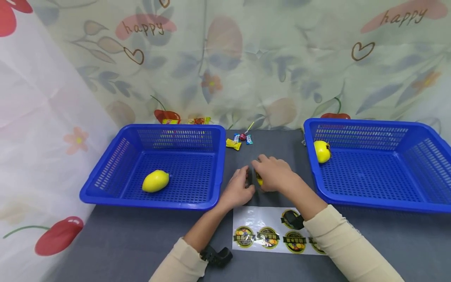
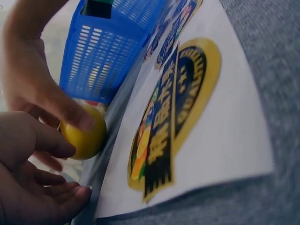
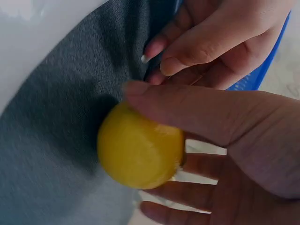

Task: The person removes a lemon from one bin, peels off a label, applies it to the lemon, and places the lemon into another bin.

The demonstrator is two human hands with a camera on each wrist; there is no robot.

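Observation:
My right hand point(image 1: 274, 173) grips a round yellow fruit point(image 3: 139, 149) low over the dark grey table, thumb on one side and fingers round the other. Most of the fruit hides behind that hand in the head view, where a dark patch shows on its visible bit. Just left of it is my left hand point(image 1: 237, 191), fingers loosely bent and holding nothing. Its thumb overlaps the fruit in the left wrist view. Nearer to me lies a white sheet point(image 1: 255, 214) of round black-and-gold stickers point(image 2: 180, 108), partly under the right forearm.
A blue basket point(image 1: 151, 204) on the left holds a lemon point(image 1: 156, 181). Another blue basket point(image 1: 384, 204) on the right holds a yellow fruit point(image 1: 322, 152) with a dark patch. Wrapped candies point(image 1: 233, 144) and a lollipop point(image 1: 243, 136) lie at the back, before the patterned curtain point(image 1: 260, 78).

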